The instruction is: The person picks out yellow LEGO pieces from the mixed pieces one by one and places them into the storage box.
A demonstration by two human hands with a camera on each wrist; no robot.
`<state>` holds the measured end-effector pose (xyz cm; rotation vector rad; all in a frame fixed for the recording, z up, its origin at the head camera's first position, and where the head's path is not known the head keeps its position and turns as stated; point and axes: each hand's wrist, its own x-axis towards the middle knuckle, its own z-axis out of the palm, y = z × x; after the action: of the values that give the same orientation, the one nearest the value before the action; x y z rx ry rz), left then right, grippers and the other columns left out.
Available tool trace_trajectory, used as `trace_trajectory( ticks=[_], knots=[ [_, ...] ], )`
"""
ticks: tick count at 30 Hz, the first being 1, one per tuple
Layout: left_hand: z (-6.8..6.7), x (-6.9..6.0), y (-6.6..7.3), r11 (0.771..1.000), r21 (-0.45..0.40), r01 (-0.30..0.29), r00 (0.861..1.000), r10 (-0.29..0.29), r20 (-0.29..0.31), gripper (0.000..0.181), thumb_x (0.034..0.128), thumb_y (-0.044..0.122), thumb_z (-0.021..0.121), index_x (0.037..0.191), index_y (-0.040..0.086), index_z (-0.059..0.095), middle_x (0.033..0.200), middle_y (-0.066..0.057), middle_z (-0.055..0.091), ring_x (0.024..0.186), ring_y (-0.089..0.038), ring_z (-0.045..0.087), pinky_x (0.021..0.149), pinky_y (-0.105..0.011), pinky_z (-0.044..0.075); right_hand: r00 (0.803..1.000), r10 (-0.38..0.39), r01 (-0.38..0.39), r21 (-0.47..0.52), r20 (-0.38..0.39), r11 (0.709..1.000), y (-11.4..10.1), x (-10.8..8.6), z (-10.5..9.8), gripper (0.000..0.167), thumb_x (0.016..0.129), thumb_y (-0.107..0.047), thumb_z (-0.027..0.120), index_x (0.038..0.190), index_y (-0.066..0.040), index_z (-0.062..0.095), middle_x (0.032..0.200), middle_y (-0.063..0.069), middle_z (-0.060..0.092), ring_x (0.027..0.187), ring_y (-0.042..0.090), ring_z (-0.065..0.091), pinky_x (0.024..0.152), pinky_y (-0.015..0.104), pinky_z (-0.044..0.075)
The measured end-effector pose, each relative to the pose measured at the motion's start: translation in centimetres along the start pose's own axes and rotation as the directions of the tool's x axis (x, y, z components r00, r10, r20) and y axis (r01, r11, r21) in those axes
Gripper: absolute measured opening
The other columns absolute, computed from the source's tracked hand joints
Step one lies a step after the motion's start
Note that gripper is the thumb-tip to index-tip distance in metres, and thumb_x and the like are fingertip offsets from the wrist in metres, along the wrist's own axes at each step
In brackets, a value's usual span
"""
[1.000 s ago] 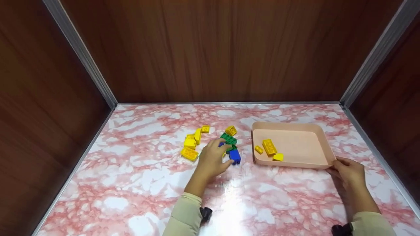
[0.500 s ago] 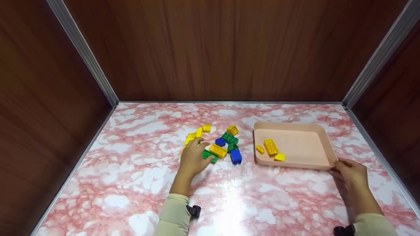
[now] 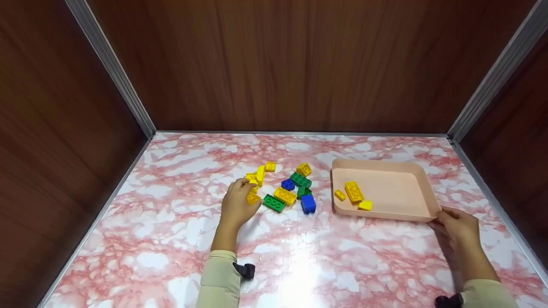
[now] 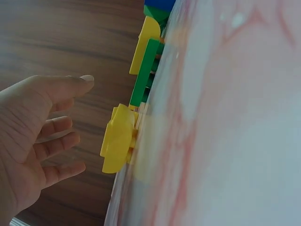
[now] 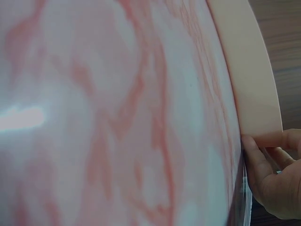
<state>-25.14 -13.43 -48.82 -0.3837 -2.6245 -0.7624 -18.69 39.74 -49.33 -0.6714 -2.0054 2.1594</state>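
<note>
In the head view my left hand (image 3: pixel 238 204) hovers at the left end of the bricks, by a yellow brick (image 3: pixel 253 198) that it partly covers. The left wrist view shows this hand (image 4: pixel 42 136) with fingers apart and bent a little, a gap between them and the yellow bricks (image 4: pixel 118 139). A green brick (image 4: pixel 145 73) lies beyond. My right hand (image 3: pixel 460 226) grips the near right corner of the peach tray (image 3: pixel 385 215); in the right wrist view its thumb and fingers pinch the tray wall (image 5: pixel 251 80).
Inside the tray lie a yellow brick (image 3: pixel 354 192) and two smaller yellow pieces. Between tray and left hand are a blue brick (image 3: pixel 308 204), a green brick (image 3: pixel 274 203) and several others. Wooden walls (image 3: pixel 274 64) stand behind and at both sides.
My left hand has moved left, from over the green and blue bricks to the yellow ones, uncovering the middle bricks. The right hand has kept its grip on the tray corner.
</note>
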Motion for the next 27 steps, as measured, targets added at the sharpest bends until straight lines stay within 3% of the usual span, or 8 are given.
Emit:
trace_trajectory(
  ticks=[9,17,21,24,27],
  knots=[
    [0.7,-0.2,-1.1,0.996,-0.077,0.041,0.999,-0.041,0.001,0.042,0.0774,0.021,0.083,0.112,0.002,0.070,0.123,-0.015,0.057,0.118,-0.033,0.051,0.100,-0.044,0.044,1.000,0.000,0.000,-0.053,-0.001,0.999,-0.1,0.1,0.0,0.052,0.094,-0.002,0.053,0.138,0.020,0.035,0.075,-0.005,0.064,0.069,0.008,0.068,0.068,0.027,0.057],
    [1.3,-0.2,-2.0,0.991,-0.095,0.093,0.995,-0.089,0.046,0.039,0.0782,0.023,0.082,0.110,0.003,0.071,0.123,-0.014,0.057,0.117,-0.033,0.052,0.100,-0.045,0.043,1.000,0.012,-0.012,-0.056,-0.002,0.998,-0.2,0.0,0.1,0.054,0.095,-0.002,0.053,0.139,0.020,0.032,0.074,-0.004,0.064,0.068,0.008,0.068,0.069,0.027,0.057],
    [1.5,-0.2,-2.3,0.990,-0.096,0.099,0.994,-0.094,0.048,0.040,0.0769,0.024,0.083,0.109,0.003,0.071,0.123,-0.015,0.057,0.116,-0.034,0.053,0.100,-0.045,0.043,1.000,0.006,-0.006,-0.002,0.011,1.000,-0.2,0.0,0.0,0.040,0.093,-0.001,0.055,0.130,0.014,0.047,0.074,-0.001,0.066,0.069,0.010,0.069,0.069,0.027,0.057],
    [1.7,-0.2,-2.4,0.989,-0.097,0.110,0.993,-0.105,0.052,0.042,0.0762,0.025,0.083,0.110,0.003,0.072,0.125,-0.016,0.057,0.116,-0.035,0.054,0.101,-0.045,0.042,1.000,0.006,-0.007,0.051,0.017,0.999,-0.1,0.0,-0.1,0.018,0.092,0.001,0.057,0.109,0.002,0.062,0.075,-0.001,0.067,0.069,0.011,0.069,0.068,0.028,0.057],
    [1.9,-0.2,-2.4,0.987,-0.101,0.124,0.991,-0.119,0.055,0.041,0.0766,0.024,0.083,0.109,0.002,0.072,0.128,-0.016,0.056,0.115,-0.035,0.056,0.101,-0.045,0.043,1.000,0.000,-0.001,0.060,0.015,0.998,0.0,0.0,-0.1,0.012,0.092,0.001,0.058,0.100,-0.003,0.065,0.076,-0.002,0.067,0.069,0.012,0.069,0.068,0.029,0.057]
  ],
)
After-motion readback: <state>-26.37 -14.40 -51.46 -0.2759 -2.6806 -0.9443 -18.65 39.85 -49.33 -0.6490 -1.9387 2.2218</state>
